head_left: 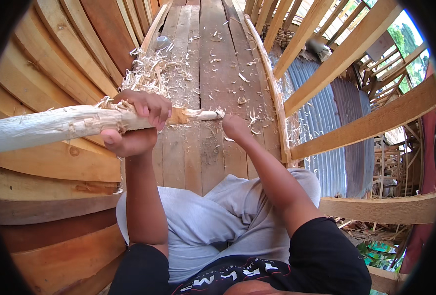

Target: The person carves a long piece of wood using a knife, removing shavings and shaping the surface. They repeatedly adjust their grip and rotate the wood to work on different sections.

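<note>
The pale wooden pole (pixel 55 125) ran in from the left, past the curved wall boards (pixel 70 162), and reached out over the left part of the plank floor (pixel 218 152), held up off it. Its thick, whitish length looked stiff and fairly heavy, so its weight would probably drag toward the left, where its far end lay out of view. Next came the left hand (pixel 139 140), wrapped round the pole, fingers over the top and thumb below, pinching it firmly just short of the narrower, browner stretch. That seemed a sound place to take hold: the surface there was ragged with lifted fibres, likely to give good friction though perhaps splinters, while the smoother white part might slide more in the palm. Beyond the hand, near the floor's left edge, lay a heap of curled shavings (pixel 149 71), thin and apparently brittle. Further right, the pole thinned to a slim tip, likely its most fragile part and a poor handle. The right hand (pixel 235 127) was just beside that tip, apparently curled, but I could not tell whether it was pinching anything. A rough rail (pixel 272 88) bordered the floor's right edge.
</note>
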